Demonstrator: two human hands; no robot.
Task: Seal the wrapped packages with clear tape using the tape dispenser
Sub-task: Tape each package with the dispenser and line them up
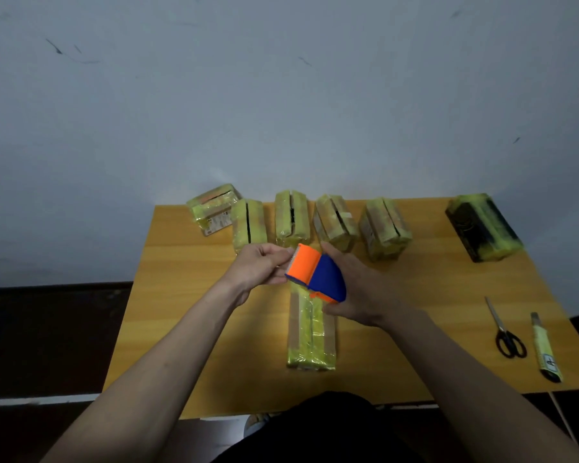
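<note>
Two bare forearms reach in from the near edge of a yellow wooden bench (194, 329), meeting above a long package (310, 332) wrapped in yellow-green film that lies lengthwise at the bench's centre, its near end toward the person. Just above the far end of that package, the right hand (361, 289) grips an orange-and-blue tape dispenser (316, 274), its fingers curled round the blue body from the right side. The left hand (259, 267) pinches at the dispenser's orange front end, thumb and fingers closed on the pale edge there; whether a strip of tape is between them cannot be made out. To the right, well apart from the hands, black-handled scissors (506, 330) lie near the bench's right edge, with a yellow utility knife (545, 349) just beside them. Beyond the hands, five more film-wrapped packages stand in a row along the far edge: one (214, 208) at the far left corner, then a second (248, 223), a third (292, 215), a fourth (335, 222) and a fifth (385, 228). A dark box (482, 227) with yellow-green wrap sits apart at the far right. Behind the bench rises a pale, scuffed wall (281, 95).
</note>
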